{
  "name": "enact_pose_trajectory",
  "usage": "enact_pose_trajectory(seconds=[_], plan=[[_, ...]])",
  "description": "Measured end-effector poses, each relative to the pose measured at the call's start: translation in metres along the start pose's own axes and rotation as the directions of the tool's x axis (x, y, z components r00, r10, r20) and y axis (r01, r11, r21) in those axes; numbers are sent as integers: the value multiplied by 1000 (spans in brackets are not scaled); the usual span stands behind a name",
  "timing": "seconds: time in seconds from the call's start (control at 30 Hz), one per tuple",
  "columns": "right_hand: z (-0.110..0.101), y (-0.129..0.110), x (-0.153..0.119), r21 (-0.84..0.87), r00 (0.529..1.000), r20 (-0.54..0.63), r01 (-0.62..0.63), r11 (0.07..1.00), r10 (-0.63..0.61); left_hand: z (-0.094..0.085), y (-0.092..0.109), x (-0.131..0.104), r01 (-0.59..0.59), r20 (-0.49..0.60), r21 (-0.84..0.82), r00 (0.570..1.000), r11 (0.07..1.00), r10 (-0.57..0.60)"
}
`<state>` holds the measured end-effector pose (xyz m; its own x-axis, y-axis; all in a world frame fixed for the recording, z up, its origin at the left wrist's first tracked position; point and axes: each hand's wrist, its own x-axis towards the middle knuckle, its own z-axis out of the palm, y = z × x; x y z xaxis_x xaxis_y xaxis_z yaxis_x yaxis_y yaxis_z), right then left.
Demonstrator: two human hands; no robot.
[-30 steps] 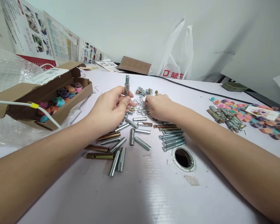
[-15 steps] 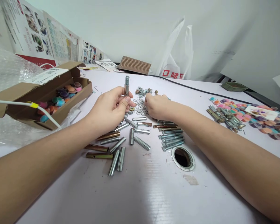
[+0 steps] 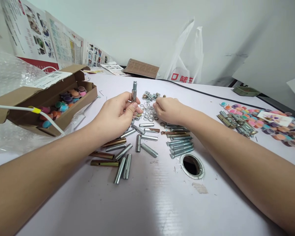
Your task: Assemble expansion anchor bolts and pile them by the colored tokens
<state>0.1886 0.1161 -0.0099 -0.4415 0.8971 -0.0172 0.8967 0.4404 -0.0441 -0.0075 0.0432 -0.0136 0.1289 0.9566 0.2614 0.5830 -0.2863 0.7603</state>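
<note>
My left hand (image 3: 120,113) grips an upright metal bolt with a sleeve (image 3: 134,91), its threaded end pointing up. Beside the loose washers (image 3: 148,112), my right hand (image 3: 168,110) has its fingers pinched together; whatever is between them is hidden. Nuts (image 3: 149,95) lie in a small heap behind the washers. Metal sleeves (image 3: 149,150), silver and brass-coloured, are scattered in front of my left hand. Several bolts (image 3: 181,147) lie in a row below my right wrist.
An open cardboard box (image 3: 76,113) of coloured caps stands at left. A round hole with a metal rim (image 3: 202,173) is near the bolts. At right lie assembled bolts (image 3: 238,124) and coloured caps (image 3: 280,136). A black cable (image 3: 206,95) and plastic bag (image 3: 186,65) are behind.
My right hand has shifted slightly, its fingers now closer together above the washers. My left hand still holds the bolt and sleeve, almost unmoved.
</note>
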Motion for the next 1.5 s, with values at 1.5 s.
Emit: enact_pose_trajectory(seconds=[1.5], plan=[[-19, 16, -6, 288, 987, 153, -97, 953, 54, 1, -4, 2, 29, 40, -22, 999, 999, -29]])
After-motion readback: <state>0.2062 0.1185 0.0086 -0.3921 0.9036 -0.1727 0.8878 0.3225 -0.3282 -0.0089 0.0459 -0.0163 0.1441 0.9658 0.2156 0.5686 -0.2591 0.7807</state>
